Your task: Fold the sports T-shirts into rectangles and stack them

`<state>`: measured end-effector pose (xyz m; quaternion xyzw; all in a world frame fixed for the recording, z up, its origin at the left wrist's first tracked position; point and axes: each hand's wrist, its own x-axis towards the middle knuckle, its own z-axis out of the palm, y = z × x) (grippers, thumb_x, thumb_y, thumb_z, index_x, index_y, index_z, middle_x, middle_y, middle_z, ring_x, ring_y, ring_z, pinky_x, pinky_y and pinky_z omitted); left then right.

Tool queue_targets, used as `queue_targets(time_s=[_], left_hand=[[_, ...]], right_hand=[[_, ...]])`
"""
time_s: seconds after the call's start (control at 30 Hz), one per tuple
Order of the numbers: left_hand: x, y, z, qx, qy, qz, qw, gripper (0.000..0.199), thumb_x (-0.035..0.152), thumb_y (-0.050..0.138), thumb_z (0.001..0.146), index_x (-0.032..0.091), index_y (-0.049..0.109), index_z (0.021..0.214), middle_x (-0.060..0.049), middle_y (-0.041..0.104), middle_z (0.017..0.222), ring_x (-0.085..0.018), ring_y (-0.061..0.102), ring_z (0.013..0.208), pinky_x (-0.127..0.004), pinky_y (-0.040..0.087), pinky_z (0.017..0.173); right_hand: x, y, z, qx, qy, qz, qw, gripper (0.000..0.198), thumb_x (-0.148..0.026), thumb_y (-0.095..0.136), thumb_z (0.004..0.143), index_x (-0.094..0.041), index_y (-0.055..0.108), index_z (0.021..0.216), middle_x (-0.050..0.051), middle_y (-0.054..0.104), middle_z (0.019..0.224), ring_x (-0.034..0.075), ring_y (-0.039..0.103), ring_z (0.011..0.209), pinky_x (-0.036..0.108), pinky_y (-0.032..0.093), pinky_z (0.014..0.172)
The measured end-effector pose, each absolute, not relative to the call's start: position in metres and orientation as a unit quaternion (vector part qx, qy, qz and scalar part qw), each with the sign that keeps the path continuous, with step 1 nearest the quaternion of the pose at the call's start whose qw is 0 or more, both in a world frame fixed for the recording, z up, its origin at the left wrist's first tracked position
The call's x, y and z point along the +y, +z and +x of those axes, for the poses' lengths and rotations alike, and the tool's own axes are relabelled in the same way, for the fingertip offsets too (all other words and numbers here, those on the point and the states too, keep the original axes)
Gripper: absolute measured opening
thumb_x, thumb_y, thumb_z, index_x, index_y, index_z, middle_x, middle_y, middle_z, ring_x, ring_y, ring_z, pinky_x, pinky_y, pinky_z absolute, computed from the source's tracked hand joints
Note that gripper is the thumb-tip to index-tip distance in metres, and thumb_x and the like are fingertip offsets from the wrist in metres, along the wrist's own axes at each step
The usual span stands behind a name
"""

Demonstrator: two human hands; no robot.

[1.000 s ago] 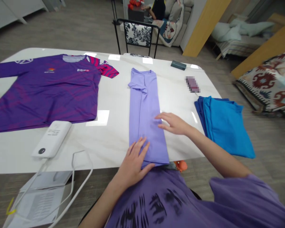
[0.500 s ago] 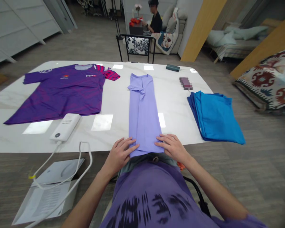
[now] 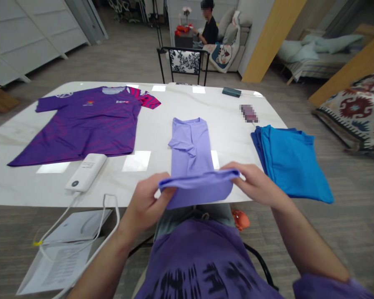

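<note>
A lavender T-shirt (image 3: 197, 129), folded lengthwise into a narrow strip, lies partly on the white table with its collar at the far end. Its near end is lifted off the tabletop, a fold facing me. My left hand (image 3: 150, 198) pinches the left corner of that raised end, thumb underneath. At the right corner, my right hand (image 3: 252, 182) grips the cloth between thumb and fingers. One short sleeve lies across the strip's middle. The part of the shirt behind the raised end is hidden.
Spread flat on the table (image 3: 162, 164) at left is a purple jersey (image 3: 96, 124). A white power bank (image 3: 86, 172) with a cable lies nearer. Folded blue clothes (image 3: 291, 160) rest at right, below a phone (image 3: 249, 113) and a dark case (image 3: 231, 92). A person (image 3: 209, 29) sits beyond the chair (image 3: 184, 62).
Both hands, earlier flat on the shirt's near end, now grip its corners and have raised it. The shirt's collar has come closer to me on the table.
</note>
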<state>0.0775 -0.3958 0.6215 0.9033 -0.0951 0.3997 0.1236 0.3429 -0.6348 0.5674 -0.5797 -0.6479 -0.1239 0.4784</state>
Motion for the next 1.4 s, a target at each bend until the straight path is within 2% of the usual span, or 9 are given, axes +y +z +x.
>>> queue_targets(time_s=[0.17,0.3,0.47,0.67,0.77,0.9,1.1,1.23,1.4], left_hand=[[-0.322,0.736,0.209,0.020,0.500,0.853,0.145,0.057,0.060,0.057,0.116,0.011,0.070,0.091,0.000,0.060,0.078,-0.014,0.057,0.077,-0.024,0.044,0.073],[-0.252,0.785,0.305,0.140,0.483,0.862,0.069,0.042,0.052,0.058,0.115,0.015,0.076,0.109,-0.010,0.076,0.106,-0.028,0.072,0.102,-0.038,0.058,0.095],[-0.216,0.745,0.350,0.141,0.444,0.881,-0.087,0.061,0.050,0.057,0.114,0.018,0.060,0.166,-0.021,0.052,0.176,-0.040,0.049,0.165,-0.060,0.038,0.139],[-0.206,0.693,0.358,0.104,0.321,0.936,-0.103,0.075,0.061,0.044,0.116,0.021,0.048,0.179,-0.013,0.040,0.189,-0.039,0.023,0.182,-0.064,0.015,0.150],[-0.199,0.694,0.360,0.095,0.319,0.939,-0.089,0.075,0.062,0.045,0.116,0.021,0.048,0.179,-0.014,0.040,0.189,-0.038,0.025,0.181,-0.063,0.017,0.149],[-0.185,0.711,0.355,0.173,0.440,0.879,-0.057,0.074,0.061,0.054,0.112,0.016,0.055,0.170,-0.025,0.046,0.178,-0.043,0.044,0.166,-0.064,0.037,0.138],[-0.167,0.741,0.358,0.294,0.445,0.845,0.042,0.047,0.062,0.080,0.092,0.021,0.071,0.113,-0.028,0.063,0.152,-0.054,0.048,0.154,-0.076,0.029,0.133],[-0.186,0.748,0.365,0.240,0.435,0.858,0.128,0.030,0.043,0.085,0.085,0.025,0.063,0.095,-0.014,0.076,0.114,-0.041,0.069,0.124,-0.063,0.050,0.119],[-0.247,0.759,0.352,0.111,0.476,0.837,0.248,0.044,0.040,0.084,0.090,0.024,0.055,0.118,-0.002,0.075,0.103,-0.019,0.071,0.086,-0.032,0.062,0.081]], right_hand=[[-0.530,0.686,0.442,-0.574,-0.171,-0.588,0.544,0.055,-0.074,0.053,0.114,-0.030,0.084,0.126,0.004,0.084,0.111,0.030,0.078,0.104,0.041,0.064,0.091],[-0.431,0.737,0.520,-0.504,-0.185,-0.668,0.515,0.051,-0.058,0.056,0.115,-0.019,0.078,0.138,0.012,0.082,0.131,0.034,0.076,0.121,0.047,0.061,0.109],[-0.367,0.715,0.538,-0.437,-0.280,-0.746,0.418,0.066,-0.043,0.050,0.116,-0.009,0.050,0.173,0.025,0.053,0.176,0.040,0.054,0.161,0.061,0.043,0.135],[-0.346,0.664,0.516,-0.501,-0.246,-0.760,0.333,0.078,-0.056,0.035,0.121,-0.009,0.038,0.184,0.018,0.032,0.191,0.033,0.024,0.181,0.056,0.011,0.150],[-0.344,0.659,0.516,-0.494,-0.250,-0.763,0.333,0.079,-0.056,0.033,0.121,-0.008,0.035,0.184,0.018,0.029,0.193,0.032,0.021,0.181,0.055,0.008,0.150],[-0.357,0.666,0.528,-0.377,-0.275,-0.795,0.389,0.083,-0.062,0.041,0.119,-0.003,0.043,0.176,0.028,0.040,0.183,0.042,0.038,0.169,0.059,0.029,0.141],[-0.373,0.677,0.544,-0.306,-0.209,-0.828,0.421,0.061,-0.068,0.059,0.111,-0.016,0.069,0.140,0.025,0.061,0.156,0.043,0.061,0.144,0.060,0.044,0.127],[-0.376,0.681,0.537,-0.374,-0.175,-0.798,0.439,0.035,-0.050,0.060,0.112,-0.025,0.064,0.136,0.014,0.073,0.142,0.035,0.068,0.134,0.055,0.048,0.122],[-0.418,0.692,0.519,-0.424,-0.164,-0.685,0.569,0.026,-0.051,0.057,0.113,-0.031,0.056,0.129,0.002,0.077,0.119,0.027,0.072,0.110,0.040,0.057,0.102]])
